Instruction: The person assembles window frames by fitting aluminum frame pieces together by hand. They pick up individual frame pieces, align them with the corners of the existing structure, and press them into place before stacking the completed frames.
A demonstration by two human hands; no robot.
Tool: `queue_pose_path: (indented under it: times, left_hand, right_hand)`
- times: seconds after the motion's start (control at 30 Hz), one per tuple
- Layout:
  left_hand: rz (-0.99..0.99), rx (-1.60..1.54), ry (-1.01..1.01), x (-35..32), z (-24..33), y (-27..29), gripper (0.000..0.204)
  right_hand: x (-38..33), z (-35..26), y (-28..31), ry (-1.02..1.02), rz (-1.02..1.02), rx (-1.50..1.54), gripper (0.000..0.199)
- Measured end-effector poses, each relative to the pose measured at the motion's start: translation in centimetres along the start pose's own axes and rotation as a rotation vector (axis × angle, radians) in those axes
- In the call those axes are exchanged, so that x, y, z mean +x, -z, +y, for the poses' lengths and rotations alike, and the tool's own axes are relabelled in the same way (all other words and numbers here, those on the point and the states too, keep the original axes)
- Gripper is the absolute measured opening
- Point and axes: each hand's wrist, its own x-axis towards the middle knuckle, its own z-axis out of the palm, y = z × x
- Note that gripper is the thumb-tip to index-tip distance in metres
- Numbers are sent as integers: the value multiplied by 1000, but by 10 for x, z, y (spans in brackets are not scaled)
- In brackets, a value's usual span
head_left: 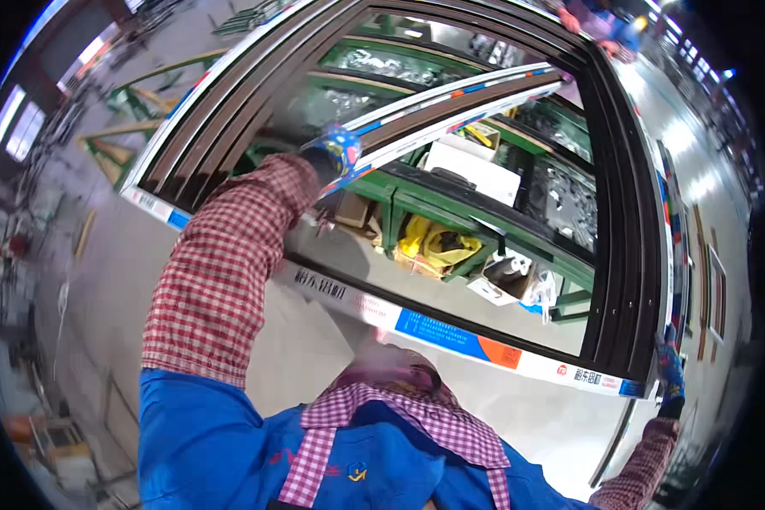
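Observation:
A large brown window frame (616,280), its outer edges covered in white, blue and orange film, fills the space before me. A loose brown profile bar (463,115) with the same film slants across its opening. My left hand (340,151), in a patterned glove, is closed around the near-left end of this bar. At the frame's near right corner, my right hand (671,367), gloved alike, grips the outer edge; its fingers are partly hidden. Checked sleeves cover both forearms.
Through the opening I see a green workbench (442,208) bearing a white box (472,170), with a yellow bag (433,246) and an open carton (501,276) lower down. Another person's hands (599,34) are at the frame's far right corner. Green trestles (136,127) stand left.

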Motion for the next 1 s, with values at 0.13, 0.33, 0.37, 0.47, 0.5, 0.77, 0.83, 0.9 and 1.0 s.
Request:
queue_pose_path:
  times: [0.13,0.33,0.37,0.47,0.5,0.77,0.83,0.9,1.0]
  left_hand:
    - [63,-162,-60,34,9,-44,55]
    - [86,22,52,43,6,-125,77]
    - [-12,-48,-1,74,41,-101,84]
    - [-95,-20,23,42,11,-93,93]
    - [-112,-88,44,36,4,-86,102]
    - [141,-634,-316,-77,-112,71,74]
    - [62,-830,-192,-121,-123,132,66]
    - [69,-909,-81,-176,-146,153,69]
    - [167,-400,-64,-264,-209,139,71]
  right_hand:
    - [-7,-56,22,-293,-72,34,62]
    - [24,-180,63,-435,-14,-646,66]
    - [-11,-85,65,79,501,-1095,71]
    - [111,-322,109,87,601,-211,55]
    - [127,-382,113,283,676,-166,54]
    - [305,-592,28,700,796,-208,71]
    - [328,-626,-8,666,832,-268,77]
    - [349,-675,-28,785,830,-68,49]
    - [332,-746,-26,782,843,-13,14]
